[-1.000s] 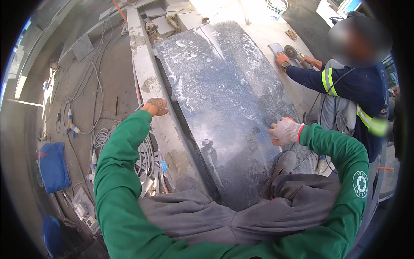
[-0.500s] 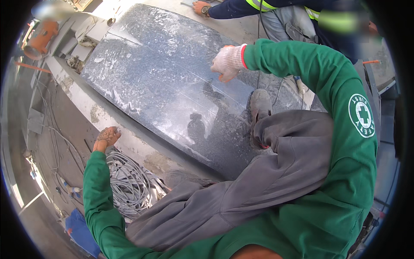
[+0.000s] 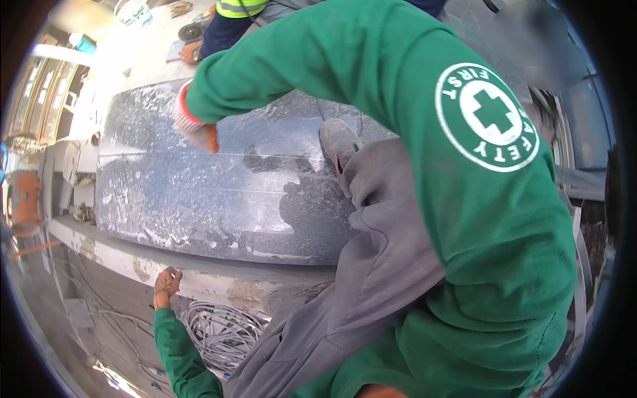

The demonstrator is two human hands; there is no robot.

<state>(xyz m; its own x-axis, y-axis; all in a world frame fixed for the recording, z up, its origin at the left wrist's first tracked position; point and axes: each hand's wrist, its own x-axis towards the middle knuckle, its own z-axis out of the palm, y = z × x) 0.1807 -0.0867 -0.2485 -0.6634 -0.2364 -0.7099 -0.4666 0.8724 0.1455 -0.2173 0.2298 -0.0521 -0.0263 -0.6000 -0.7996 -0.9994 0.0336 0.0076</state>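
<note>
A large dark grey stone-like slab (image 3: 265, 242) lies in front of me, smeared with white dust and crossed by thin pale lines. My right hand (image 3: 197, 131), in a white knitted glove with orange-coated fingers, hovers low over its left part or touches it. Its fingers look curled; whatever they may hold is hidden. My bare left hand (image 3: 167, 286) rests at the near edge of a pale concrete ledge (image 3: 206, 273), with bent fingers and nothing visible in them. On the slab's right part stands my shoe (image 3: 338, 142).
A coil of grey cable (image 3: 222, 331) lies below the ledge. Orange equipment (image 3: 26, 199) stands at the far left. Beyond the slab are another person's hand (image 3: 191, 53) and dark sleeve, near a dark round disc (image 3: 190, 32).
My view has swung, so the slab now lies nearly level across it. My right hand has moved left along the slab. My left hand stays at the ledge.
</note>
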